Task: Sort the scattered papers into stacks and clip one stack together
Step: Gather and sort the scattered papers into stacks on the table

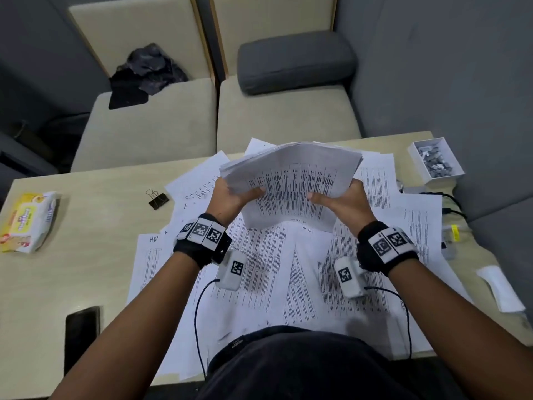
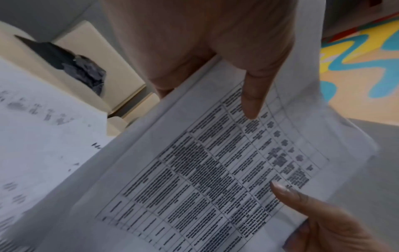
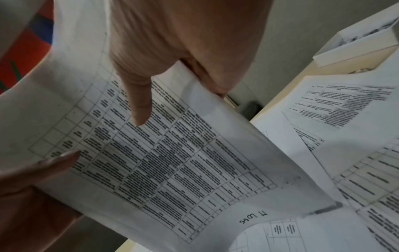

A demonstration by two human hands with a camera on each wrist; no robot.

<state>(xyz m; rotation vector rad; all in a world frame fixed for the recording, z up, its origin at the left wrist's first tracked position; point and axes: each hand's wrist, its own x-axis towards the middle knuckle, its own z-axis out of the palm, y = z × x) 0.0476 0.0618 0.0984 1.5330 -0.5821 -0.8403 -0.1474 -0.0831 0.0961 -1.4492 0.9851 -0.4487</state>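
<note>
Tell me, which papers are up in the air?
The stack of papers held by the left hand and right hand; the other sheets lie flat on the table.

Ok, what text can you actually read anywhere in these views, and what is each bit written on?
"HR": handwritten on a loose sheet left of the left hand.
"IT LOGS", uncertain: handwritten on the held stack, right wrist view.
Printed tables on the stack and the scattered papers: too blurred.
Yellow wipes pack: brand unreadable.
Black shirt: label too small.

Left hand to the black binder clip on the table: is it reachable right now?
Probably yes, once freed. The binder clip lies alone on bare table, just beyond the left hand, but that hand's grip is on the paper stack, shared with the right hand.
</note>
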